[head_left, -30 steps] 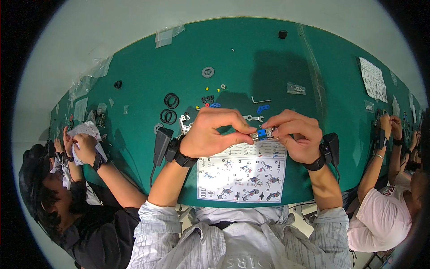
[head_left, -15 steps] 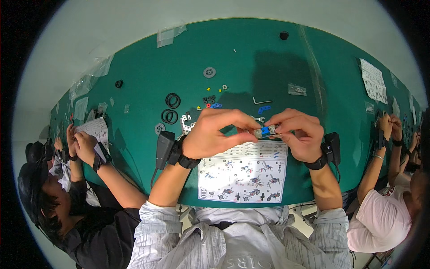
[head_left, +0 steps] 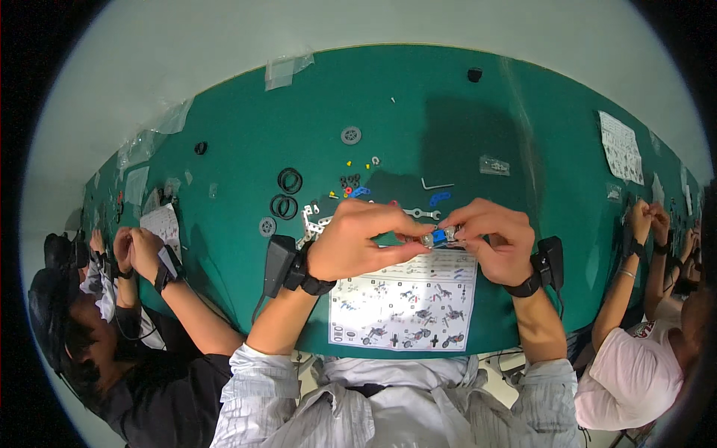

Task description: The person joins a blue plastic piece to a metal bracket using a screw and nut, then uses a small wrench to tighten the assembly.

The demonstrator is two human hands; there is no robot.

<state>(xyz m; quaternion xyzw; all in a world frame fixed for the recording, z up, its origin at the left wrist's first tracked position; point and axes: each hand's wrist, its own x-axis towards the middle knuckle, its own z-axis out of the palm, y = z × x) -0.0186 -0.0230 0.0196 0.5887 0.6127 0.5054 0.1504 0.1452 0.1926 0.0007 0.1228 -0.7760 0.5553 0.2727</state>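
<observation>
Between my two hands is a small model part [head_left: 441, 236], blue in the middle with silvery pieces at its ends. My left hand [head_left: 366, 237] pinches its left end between thumb and fingers. At the other end, the fingertips of my right hand [head_left: 496, 240] are closed on it. The part is held above the top edge of a printed instruction sheet [head_left: 399, 313] with pictures of a model motorcycle. Just beyond my fingers lies a small wrench [head_left: 424, 214]. White perforated pieces [head_left: 311, 221] are partly hidden by my left hand.
Beyond my hands lie a hex key [head_left: 437, 184], blue links [head_left: 440, 198], black rings [head_left: 290, 180], grey wheels [head_left: 351, 135] and several small black, yellow and red bits. A clear bag [head_left: 494, 166] rests farther right. Co-workers sit on both sides, their hands [head_left: 140, 250] over the table.
The whole view has shifted slightly, so the table and sheet appear lower. Both my hands still hold the part, with only small finger movement.
</observation>
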